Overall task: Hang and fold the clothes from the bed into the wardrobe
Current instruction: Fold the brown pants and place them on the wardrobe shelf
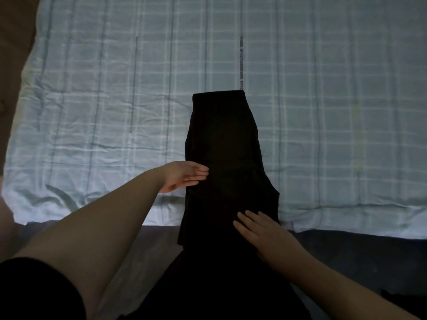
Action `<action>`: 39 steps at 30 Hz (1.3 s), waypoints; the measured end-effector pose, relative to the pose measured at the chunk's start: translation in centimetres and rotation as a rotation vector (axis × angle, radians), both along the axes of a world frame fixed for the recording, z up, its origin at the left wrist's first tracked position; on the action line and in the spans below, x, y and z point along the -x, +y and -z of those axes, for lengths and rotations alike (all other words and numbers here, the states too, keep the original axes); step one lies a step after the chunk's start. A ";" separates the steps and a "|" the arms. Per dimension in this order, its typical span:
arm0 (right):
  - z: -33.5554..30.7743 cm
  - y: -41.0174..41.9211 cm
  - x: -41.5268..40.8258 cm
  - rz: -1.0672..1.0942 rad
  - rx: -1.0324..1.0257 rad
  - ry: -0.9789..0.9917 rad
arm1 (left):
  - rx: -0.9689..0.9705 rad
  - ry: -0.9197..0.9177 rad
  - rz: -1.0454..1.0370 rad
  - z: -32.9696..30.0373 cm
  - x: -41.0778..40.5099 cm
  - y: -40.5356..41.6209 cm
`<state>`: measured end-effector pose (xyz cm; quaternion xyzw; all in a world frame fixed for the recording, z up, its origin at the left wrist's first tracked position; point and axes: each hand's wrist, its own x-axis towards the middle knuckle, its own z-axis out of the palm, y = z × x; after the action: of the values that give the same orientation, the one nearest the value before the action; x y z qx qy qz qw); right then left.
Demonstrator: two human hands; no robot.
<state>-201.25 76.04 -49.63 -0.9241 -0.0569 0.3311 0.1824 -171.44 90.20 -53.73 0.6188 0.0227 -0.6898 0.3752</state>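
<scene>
Two bare forearms, no watch straps, rings or bands visible on either. Left hand (184, 176) and right hand (261, 232) are ungloved, fingers slim, nails short as far as dim light shows. Black short sleeve (39, 289) covers the left upper arm below the left hand; right arm's sleeve is out of view.

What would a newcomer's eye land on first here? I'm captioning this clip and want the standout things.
First, the dark garment: a long, narrow black shape lying lengthwise in the middle of the pale checked bedspread, its near end hanging over the bed's edge. Next, the two bare hands on it: the left hand with flat fingers at its left edge, and the right hand spread flat on its near part.
</scene>
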 end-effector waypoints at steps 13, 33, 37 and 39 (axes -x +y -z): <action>3.1 1.6 3.1 0.037 0.053 0.029 | 0.217 0.226 -0.039 -2.3 2.6 -4.1; 3.2 -1.1 3.2 0.108 -0.117 -0.091 | 0.106 0.408 -0.203 5.1 3.7 -5.8; 0.2 -1.8 1.6 0.126 -0.142 -0.102 | 0.250 0.424 -0.300 0.0 1.8 -3.7; -1.6 -2.4 0.6 0.149 -0.160 -0.111 | 0.297 0.317 -0.273 -2.7 0.5 -2.1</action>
<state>-201.84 73.68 -48.03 -0.9251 -0.0243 0.2593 0.2762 -171.89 88.07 -51.07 0.4322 0.0632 -0.7169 0.5434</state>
